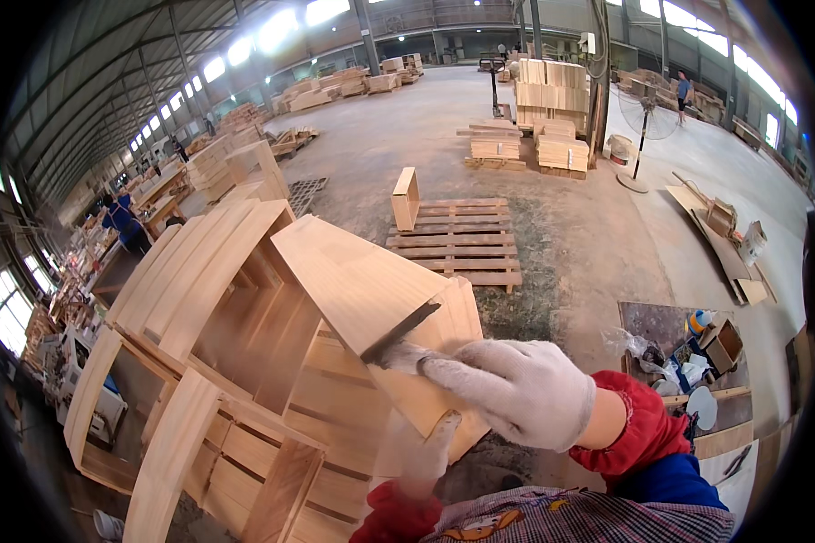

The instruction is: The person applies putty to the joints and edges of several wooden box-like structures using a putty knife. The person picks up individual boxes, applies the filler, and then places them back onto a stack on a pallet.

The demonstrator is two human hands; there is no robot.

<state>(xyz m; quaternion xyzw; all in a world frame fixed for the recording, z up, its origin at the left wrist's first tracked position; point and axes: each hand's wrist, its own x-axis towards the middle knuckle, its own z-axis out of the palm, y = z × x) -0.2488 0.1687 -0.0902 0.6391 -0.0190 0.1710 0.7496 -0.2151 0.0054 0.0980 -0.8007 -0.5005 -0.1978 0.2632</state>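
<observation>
**Gloved hands on a pale wooden panel in a timber workshop**

Nearest of all is a checked garment at the bottom edge, with red cuffs above it. From there the right hand [516, 391], in a grey-white work glove, reaches across and rests its fingers against the edge of a pale wooden panel [371, 290]; its grip is half closed round the panel's lower corner, where a dark strip lies along the edge. The left hand [424, 445], also gloved, shows blurred just beneath the panel, touching its lower edge; whether that grip is closed or loose I cannot tell.

The panel is tilted, leaning against a stack of open wooden box frames [217, 362] that fills the left of the view.

Beyond, a wooden pallet [457, 240] lies flat on the concrete floor [589, 226] with a small open box [406, 199] standing on its left corner. Farther back stand tall stacks of light boards [552, 95], and a pedestal fan [645, 113] to their right. At right, a low surface [647, 321] carries a small brown carton [723, 344], crumpled clear plastic bags and a blue-and-yellow container. A person in blue [125, 226] works far off at left.
</observation>
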